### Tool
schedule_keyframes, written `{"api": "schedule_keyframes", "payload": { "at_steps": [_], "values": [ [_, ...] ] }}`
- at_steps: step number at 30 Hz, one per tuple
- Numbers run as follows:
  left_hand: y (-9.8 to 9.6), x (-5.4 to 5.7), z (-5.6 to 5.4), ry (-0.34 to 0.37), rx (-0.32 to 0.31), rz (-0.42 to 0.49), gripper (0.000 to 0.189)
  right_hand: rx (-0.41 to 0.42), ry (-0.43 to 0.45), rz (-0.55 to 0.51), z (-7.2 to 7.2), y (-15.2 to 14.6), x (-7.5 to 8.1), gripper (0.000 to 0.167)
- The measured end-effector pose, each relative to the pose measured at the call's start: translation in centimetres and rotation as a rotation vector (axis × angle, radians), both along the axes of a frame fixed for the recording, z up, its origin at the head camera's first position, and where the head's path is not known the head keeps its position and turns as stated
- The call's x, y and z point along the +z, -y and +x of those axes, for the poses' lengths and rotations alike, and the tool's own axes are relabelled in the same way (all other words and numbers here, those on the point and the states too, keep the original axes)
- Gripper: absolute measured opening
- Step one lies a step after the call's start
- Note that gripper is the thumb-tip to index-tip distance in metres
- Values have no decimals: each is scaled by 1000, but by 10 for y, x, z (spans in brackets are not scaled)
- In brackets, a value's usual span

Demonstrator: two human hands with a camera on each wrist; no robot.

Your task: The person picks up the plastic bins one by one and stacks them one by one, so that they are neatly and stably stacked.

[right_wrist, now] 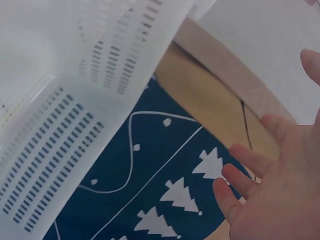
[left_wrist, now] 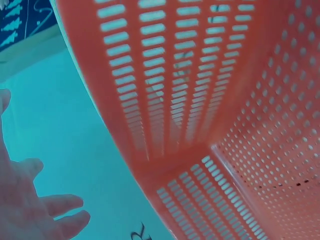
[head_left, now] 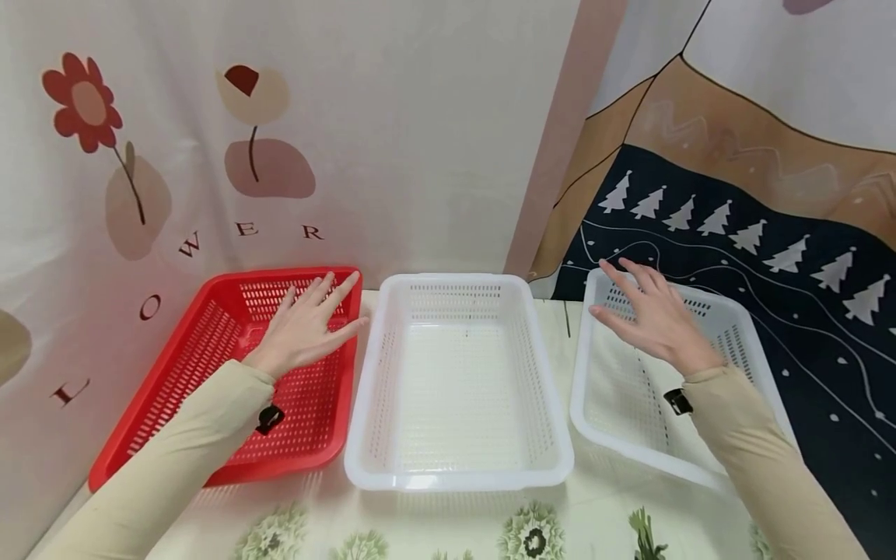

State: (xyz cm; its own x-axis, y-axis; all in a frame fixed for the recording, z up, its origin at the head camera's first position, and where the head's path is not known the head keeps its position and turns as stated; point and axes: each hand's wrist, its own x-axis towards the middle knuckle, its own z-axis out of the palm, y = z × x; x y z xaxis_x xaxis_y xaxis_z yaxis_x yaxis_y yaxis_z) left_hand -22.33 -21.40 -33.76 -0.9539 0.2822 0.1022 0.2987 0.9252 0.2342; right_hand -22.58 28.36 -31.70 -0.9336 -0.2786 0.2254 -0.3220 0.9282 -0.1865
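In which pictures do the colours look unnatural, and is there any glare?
Left wrist: strong cyan cast, turning the red perforated plastic basket salmon; right wrist: dim, greyish; head: more natural colours, slight glare on the front rim of the middle white perforated plastic basket.

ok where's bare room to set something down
Inside the middle white basket, flanked by the red basket and right white basket; also the tablecloth along the middle one's near rim. Left hand and right hand crowd the outer two.
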Motion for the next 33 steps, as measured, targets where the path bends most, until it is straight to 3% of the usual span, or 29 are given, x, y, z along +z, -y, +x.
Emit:
{"api": "schedule_keyframes", "payload": {
  "at_steps": [19, 33],
  "values": [
    [-28, -10, 12, 117, -112, 107, 86, 94, 68, -117, 7, 35, 4, 73],
    [-30, -18, 13, 154, -117, 126, 88, 118, 265, -268, 10, 61, 5, 72]
  ]
}}
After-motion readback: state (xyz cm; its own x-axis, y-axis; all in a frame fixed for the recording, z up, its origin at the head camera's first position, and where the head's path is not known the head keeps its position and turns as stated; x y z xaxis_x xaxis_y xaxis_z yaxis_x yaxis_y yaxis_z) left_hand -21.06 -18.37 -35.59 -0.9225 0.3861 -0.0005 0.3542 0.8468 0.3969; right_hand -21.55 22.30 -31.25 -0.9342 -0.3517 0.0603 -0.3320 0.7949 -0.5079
